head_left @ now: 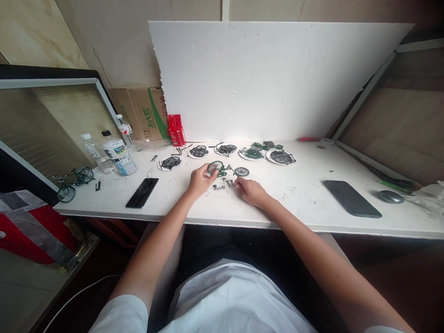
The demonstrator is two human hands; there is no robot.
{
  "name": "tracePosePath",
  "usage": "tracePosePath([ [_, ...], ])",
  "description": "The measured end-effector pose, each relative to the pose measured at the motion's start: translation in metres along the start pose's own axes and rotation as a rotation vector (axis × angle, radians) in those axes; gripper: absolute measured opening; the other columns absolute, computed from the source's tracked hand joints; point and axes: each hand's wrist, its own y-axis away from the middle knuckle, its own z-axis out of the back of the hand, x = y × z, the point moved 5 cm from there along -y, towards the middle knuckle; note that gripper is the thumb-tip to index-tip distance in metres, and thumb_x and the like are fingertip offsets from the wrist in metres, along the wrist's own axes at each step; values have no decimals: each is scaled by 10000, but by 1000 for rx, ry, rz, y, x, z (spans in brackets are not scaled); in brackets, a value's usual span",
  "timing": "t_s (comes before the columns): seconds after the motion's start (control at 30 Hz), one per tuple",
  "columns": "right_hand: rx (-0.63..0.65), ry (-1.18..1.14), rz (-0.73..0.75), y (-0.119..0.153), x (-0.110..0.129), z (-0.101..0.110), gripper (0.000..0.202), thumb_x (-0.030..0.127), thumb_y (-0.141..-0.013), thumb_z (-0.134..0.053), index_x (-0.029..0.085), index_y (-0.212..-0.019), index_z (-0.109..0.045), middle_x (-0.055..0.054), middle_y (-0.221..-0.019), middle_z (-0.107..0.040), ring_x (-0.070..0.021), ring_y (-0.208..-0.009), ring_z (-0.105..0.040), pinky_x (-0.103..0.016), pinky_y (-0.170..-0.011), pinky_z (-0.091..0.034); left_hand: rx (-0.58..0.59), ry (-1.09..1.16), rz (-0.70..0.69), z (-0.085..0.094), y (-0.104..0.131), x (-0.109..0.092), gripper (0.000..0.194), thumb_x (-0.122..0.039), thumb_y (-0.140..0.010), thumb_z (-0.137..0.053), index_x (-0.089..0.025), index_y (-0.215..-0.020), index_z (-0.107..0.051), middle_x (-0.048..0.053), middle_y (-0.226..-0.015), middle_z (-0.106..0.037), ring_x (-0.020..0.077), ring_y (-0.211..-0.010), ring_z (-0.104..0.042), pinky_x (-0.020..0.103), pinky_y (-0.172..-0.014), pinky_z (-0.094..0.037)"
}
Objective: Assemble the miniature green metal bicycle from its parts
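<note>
My left hand is closed on a partly built green model bicycle, its thumb and fingers at the spoked wheel. To the right of it lies a separate spoked wheel with a dark rim. My right hand rests low over the table just in front of that wheel, fingers curled together; whatever they may pinch is too small to make out. Small loose metal parts lie between the hands. Beyond them are white plates of parts, among them a plate of green pieces and a plate of dark pieces.
An assembled model bicycle stands at the table's left end, near several bottles. A black phone lies left of my arms. On the right are a dark flat slab and a mouse. A white foam board leans behind.
</note>
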Motion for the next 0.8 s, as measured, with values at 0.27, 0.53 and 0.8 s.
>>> tracePosePath([
  [0.27,6,7,-5,1,1,1,170,176,-1042,-503,202,-1120,-652,-104,-1057,-801,-243,-851,-703,-289,-742,-423,-19,-8,-24,1,0,1,283,-384,-966,-702,-186,-1156,-770,65,-1053,-817,166,-842,-732,272,-765,-616],
  [0.53,18,2,-15,1,3,3,198,169,-1039,-494,193,-1145,-659,-117,-1085,-802,-247,-869,-706,-294,-757,-436,-59,-27,-21,4,0,2,282,-386,-968,-696,-185,-1152,-770,63,-1036,-816,141,-768,-712,255,-737,-609],
  [0.8,8,-3,-2,1,2,2,188,146,-1009,-503,199,-1121,-644,-106,-1056,-799,-244,-848,-696,-296,-749,-431,-66,-29,-17,4,0,2,271,-372,-963,-708,-185,-1146,-775,67,-1028,-816,145,-772,-720,253,-739,-609],
])
